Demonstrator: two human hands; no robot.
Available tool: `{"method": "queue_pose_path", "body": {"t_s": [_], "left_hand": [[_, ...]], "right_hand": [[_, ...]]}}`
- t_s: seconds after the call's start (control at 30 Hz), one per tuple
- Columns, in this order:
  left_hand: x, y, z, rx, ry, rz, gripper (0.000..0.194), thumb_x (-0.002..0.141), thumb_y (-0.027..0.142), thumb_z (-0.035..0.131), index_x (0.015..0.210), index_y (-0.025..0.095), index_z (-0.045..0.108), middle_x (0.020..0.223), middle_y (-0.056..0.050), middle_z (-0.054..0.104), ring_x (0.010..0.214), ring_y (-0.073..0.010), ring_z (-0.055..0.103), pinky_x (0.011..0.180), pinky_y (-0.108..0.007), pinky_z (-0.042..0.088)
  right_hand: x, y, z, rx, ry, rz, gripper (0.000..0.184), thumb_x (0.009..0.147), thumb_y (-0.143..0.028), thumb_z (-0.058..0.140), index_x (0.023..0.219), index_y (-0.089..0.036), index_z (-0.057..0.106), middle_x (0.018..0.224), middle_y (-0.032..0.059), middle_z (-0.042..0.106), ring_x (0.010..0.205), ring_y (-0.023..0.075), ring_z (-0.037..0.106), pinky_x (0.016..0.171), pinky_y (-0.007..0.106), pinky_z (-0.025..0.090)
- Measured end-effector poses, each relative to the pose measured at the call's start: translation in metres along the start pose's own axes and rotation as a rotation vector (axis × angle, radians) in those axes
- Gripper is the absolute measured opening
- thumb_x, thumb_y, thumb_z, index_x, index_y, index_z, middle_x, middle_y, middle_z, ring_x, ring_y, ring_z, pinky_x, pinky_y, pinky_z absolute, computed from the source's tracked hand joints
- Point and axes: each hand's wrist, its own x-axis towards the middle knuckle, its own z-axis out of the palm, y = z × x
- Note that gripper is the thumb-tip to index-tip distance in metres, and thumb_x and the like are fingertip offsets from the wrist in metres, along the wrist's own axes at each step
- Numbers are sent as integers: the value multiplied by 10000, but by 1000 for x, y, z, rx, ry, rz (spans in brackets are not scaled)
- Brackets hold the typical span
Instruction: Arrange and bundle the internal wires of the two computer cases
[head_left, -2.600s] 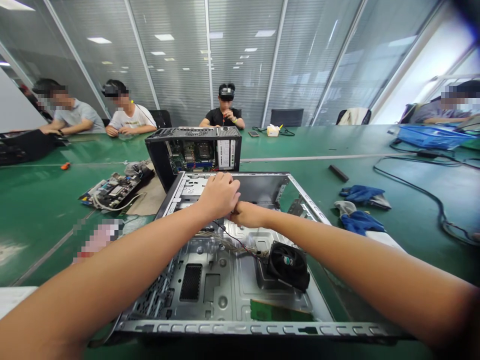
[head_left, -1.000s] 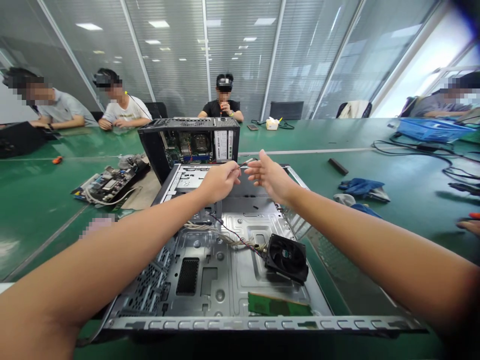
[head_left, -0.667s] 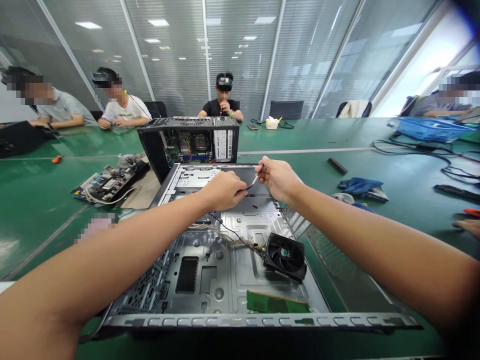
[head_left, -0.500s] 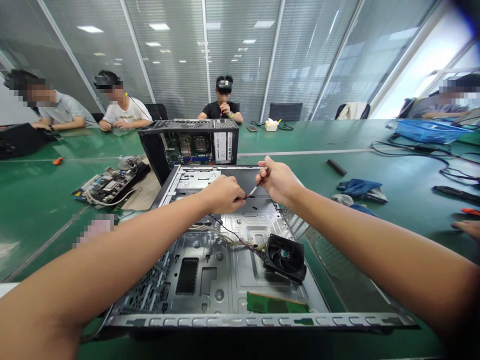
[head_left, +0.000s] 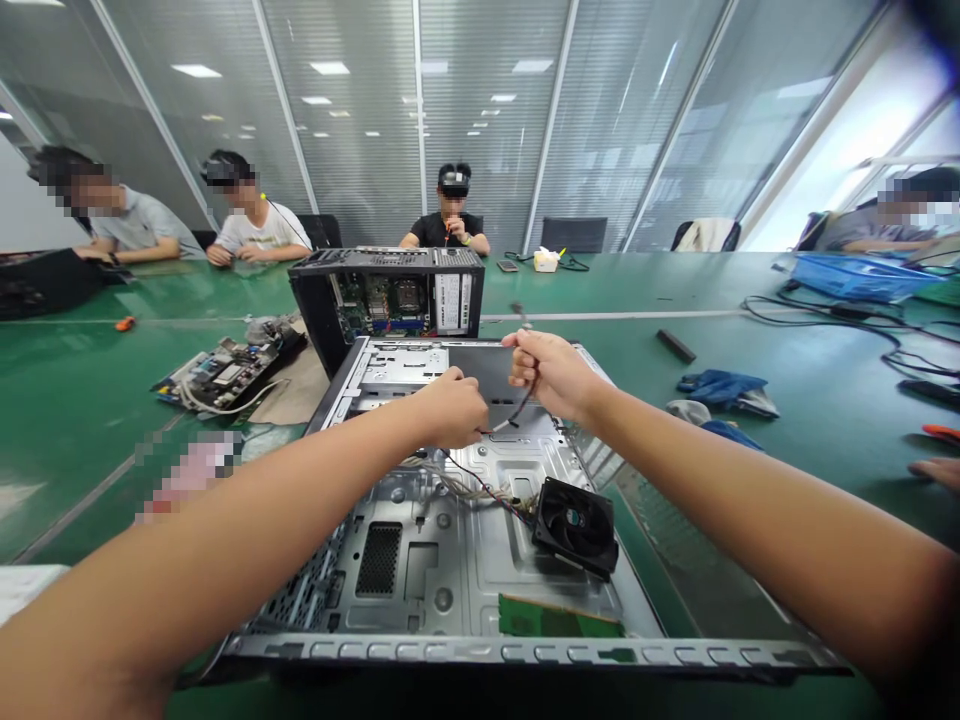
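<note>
Over an open computer case (head_left: pixel 465 652) lying on its side, both my hands grip one thin cable (head_left: pixel 521 408). My left hand (head_left: pixel 454 408) is closed on it above the middle of the case. Farther right, my right hand (head_left: pixel 551 375) is closed around the cable near its end, and a blurred dark tip sticks up past the fingers. A black case fan (head_left: pixel 576 528) rests in the case at the right, with wires running from it leftward. Near the front rim lies a green circuit board strip (head_left: pixel 559 616). A bundle of pale wires (head_left: pixel 469 488) crosses the case floor.
Behind stands an upright computer case (head_left: pixel 386 262). A motherboard (head_left: pixel 229 372) lies on cardboard at left. Blue gloves (head_left: pixel 724 390), a black bar (head_left: pixel 676 345), and a blue basket (head_left: pixel 859 275) with cables are at right. Several people sit around the green table (head_left: pixel 630 290).
My right hand's grip on the cable has shifted; the cable's dark end now rises above the fingers, and more cable hangs between my hands. The view has tilted slightly.
</note>
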Motion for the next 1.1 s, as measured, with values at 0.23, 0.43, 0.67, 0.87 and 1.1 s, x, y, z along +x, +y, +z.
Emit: {"method": "queue_pose_path", "body": {"t_s": [0.23, 0.43, 0.67, 0.87, 1.1], "left_hand": [[0, 3, -5, -2, 105, -44, 246, 903, 336, 540, 901, 188, 736, 948, -92, 737, 964, -261, 588, 793, -388, 349], [-4, -3, -18, -158, 334, -406, 279, 945, 324, 449, 928, 160, 675, 880, -104, 695, 819, -239, 612, 698, -356, 403], [-9, -23, -8, -302, 476, -355, 299, 870, 221, 607, 1165, 185, 582, 1135, -92, 662, 1085, -252, 565, 912, -376, 448], [-5, -29, -3, -202, 490, -286, 191, 869, 183, 593, 1050, 178, 654, 1073, -89, 664, 1032, -248, 557, 890, -375, 446], [-3, -33, -2, -172, 465, -258, 212, 935, 225, 517, 905, 174, 721, 900, -78, 683, 922, -225, 569, 837, -356, 451]], "right_hand": [[5, 3, -6, -157, -32, -6, 282, 943, -412, 534, 759, -209, 467, 534, -95, 267, 443, 72, 184, 443, 214, 202], [8, 11, -6, -692, -119, -14, 272, 926, -375, 480, 716, -202, 486, 541, -66, 316, 484, 97, 270, 490, 260, 237], [6, 13, -1, -1170, -292, -127, 216, 828, -309, 525, 660, -204, 439, 609, -32, 419, 601, 126, 370, 604, 299, 276], [2, 12, 1, -1040, -337, -112, 196, 790, -334, 528, 669, -199, 453, 622, -33, 398, 604, 121, 352, 590, 290, 275], [-3, 5, 3, -702, -364, 73, 219, 860, -306, 460, 735, -164, 570, 596, -35, 374, 525, 103, 303, 514, 277, 251]]}}
